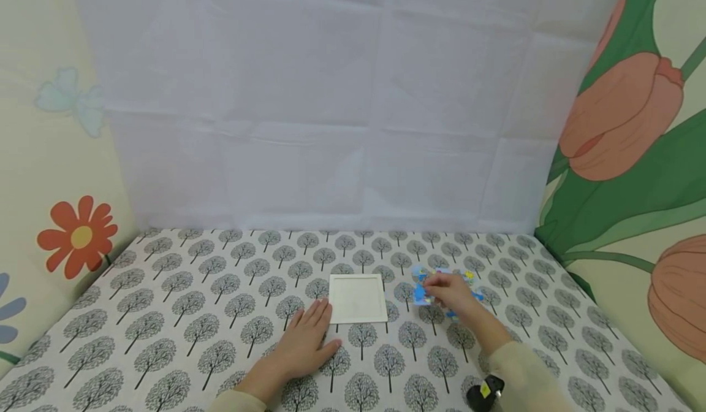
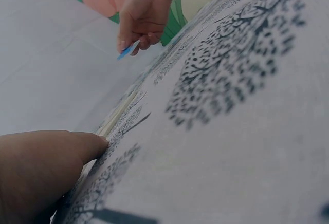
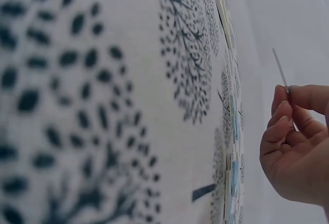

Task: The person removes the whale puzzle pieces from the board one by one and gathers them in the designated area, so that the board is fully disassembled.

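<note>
A square white puzzle tray (image 1: pixel 358 322) lies on the patterned cloth with a bare recessed middle. Its left edge is touched by the fingertips of my left hand (image 1: pixel 306 346), which rests palm down with the thumb spread. To the right of the tray, my right hand (image 1: pixel 456 295) pinches a thin blue puzzle piece (image 2: pixel 127 50) between thumb and forefinger, raised above the cloth. In the right wrist view this piece (image 3: pixel 279 66) appears edge-on. Several loose, mostly blue puzzle pieces (image 1: pixel 469 274) lie under and around the right hand, which partly hides them.
The table (image 1: pixel 220 314) wears a white cloth printed with dark trees. A white curtain (image 1: pixel 309 105) hangs behind it, with flower-painted walls on both sides. Near the right sleeve sits a small black object (image 1: pixel 481 398) with a yellow mark, at the bottom edge.
</note>
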{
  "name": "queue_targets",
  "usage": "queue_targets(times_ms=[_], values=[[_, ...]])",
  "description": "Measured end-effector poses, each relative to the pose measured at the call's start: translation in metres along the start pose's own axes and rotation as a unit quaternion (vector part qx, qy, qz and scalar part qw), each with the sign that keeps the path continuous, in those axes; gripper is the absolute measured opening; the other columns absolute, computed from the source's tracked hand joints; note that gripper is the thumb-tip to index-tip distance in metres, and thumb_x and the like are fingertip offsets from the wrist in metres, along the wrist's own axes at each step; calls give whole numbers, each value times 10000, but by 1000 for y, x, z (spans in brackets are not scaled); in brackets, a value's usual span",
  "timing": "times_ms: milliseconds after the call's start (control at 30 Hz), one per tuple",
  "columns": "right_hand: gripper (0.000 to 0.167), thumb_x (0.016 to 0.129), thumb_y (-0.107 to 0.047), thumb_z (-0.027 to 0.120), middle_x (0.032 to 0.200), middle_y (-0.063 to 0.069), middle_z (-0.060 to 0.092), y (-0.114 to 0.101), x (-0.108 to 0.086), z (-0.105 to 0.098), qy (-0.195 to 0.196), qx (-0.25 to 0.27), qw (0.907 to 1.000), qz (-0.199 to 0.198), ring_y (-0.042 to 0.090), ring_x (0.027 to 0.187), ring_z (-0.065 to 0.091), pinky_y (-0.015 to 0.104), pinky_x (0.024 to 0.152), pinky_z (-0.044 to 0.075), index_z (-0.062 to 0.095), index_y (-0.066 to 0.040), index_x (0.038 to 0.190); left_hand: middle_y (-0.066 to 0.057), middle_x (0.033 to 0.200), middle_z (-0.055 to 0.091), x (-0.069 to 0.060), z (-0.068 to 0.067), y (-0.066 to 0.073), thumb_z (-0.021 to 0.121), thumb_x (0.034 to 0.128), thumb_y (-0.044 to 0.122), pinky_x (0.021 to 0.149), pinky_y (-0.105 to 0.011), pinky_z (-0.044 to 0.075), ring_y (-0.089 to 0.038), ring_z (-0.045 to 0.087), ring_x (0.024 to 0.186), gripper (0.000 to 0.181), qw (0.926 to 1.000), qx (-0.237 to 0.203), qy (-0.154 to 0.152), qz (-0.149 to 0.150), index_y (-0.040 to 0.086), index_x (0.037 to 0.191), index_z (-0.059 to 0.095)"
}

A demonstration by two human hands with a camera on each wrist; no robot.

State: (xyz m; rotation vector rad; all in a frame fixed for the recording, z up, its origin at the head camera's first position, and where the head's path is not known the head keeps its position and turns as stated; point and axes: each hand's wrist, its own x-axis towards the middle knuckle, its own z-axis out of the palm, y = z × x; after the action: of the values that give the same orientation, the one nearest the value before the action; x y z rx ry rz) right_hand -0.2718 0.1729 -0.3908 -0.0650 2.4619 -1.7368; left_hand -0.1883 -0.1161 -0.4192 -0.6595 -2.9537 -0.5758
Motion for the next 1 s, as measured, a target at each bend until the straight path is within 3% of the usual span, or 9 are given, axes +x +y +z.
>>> queue_targets(times_ms=[333, 567, 800, 1000], values=[[86, 819, -12, 538, 664, 43, 552, 7, -5, -9, -357, 0, 9993, -98, 103, 500, 409, 210, 451, 332, 576, 60, 848, -222, 1360, 225, -1, 1, -1, 451, 866, 383, 985, -500, 105, -333, 162, 1252, 666, 10000, 7, 66, 27, -90, 1302, 279], [97, 819, -34, 547, 550, 29, 489, 16, -5, -15, -449, -204, 9988, -11, 129, 518, 444, 255, 491, 367, 602, 43, 844, -249, 1341, 245, -2, 5, -4, 422, 872, 420, 984, -508, 81, -349, 170, 1245, 693, 9986, -211, 365, 305, -107, 1295, 272], [85, 808, -34, 566, 651, 24, 572, 17, -5, -16, -392, -515, 9979, 93, 136, 573, 514, 270, 522, 418, 610, 37, 823, -220, 1359, 230, 0, 1, -1, 446, 866, 387, 986, -495, 107, -330, 165, 1252, 669, 10000, 7, 58, 51, -90, 1303, 277], [74, 794, 6, 551, 716, 30, 582, 19, -4, -13, -222, -682, 9969, 331, 138, 587, 500, 267, 532, 418, 609, 33, 832, -219, 1357, 236, -1, 0, 0, 456, 861, 381, 986, -496, 109, -330, 169, 1251, 665, 10000, 12, 29, 42, -89, 1301, 284]])
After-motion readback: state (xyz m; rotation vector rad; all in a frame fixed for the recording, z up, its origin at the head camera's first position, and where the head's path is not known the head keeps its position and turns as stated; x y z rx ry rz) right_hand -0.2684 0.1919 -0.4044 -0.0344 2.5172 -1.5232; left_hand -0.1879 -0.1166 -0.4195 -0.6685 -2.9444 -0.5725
